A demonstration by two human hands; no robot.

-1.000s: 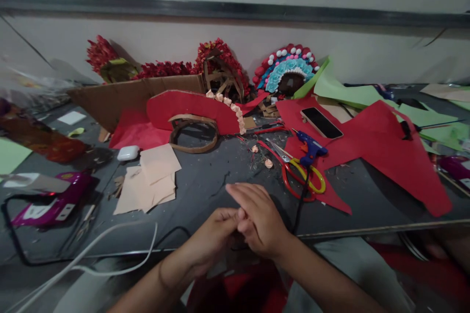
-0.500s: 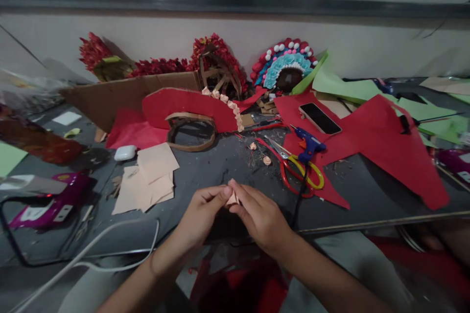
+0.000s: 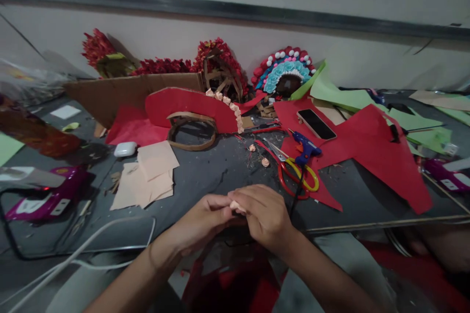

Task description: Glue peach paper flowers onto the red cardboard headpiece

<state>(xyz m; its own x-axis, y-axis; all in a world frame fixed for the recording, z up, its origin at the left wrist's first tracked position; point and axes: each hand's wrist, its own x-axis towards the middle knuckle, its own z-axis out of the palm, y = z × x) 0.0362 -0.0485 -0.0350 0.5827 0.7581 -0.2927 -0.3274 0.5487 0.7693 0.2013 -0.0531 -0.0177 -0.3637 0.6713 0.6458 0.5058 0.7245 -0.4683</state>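
Observation:
My left hand (image 3: 201,220) and my right hand (image 3: 264,215) meet at the near edge of the dark table (image 3: 220,176). Both have their fingers curled and pinch one small peach paper piece (image 3: 234,205) between the fingertips. Most of the piece is hidden by my fingers. Just beyond my hands lie two small peach paper rosettes (image 3: 264,162). A stack of peach paper squares (image 3: 150,176) lies to the left of my left hand.
Red and yellow scissors (image 3: 293,173) and a blue glue gun (image 3: 306,148) lie right of centre, on red paper (image 3: 370,151) with a phone (image 3: 316,123). A red cardboard shape with peach rosettes (image 3: 194,107), flower headpieces (image 3: 284,71), green sheets (image 3: 341,93), a white case (image 3: 125,148) and cables (image 3: 110,244) surround them.
My hands have drawn slightly nearer and my right fingers have curled over the peach piece, which showed more plainly half a second ago. One second ago my right fingers lay straighter.

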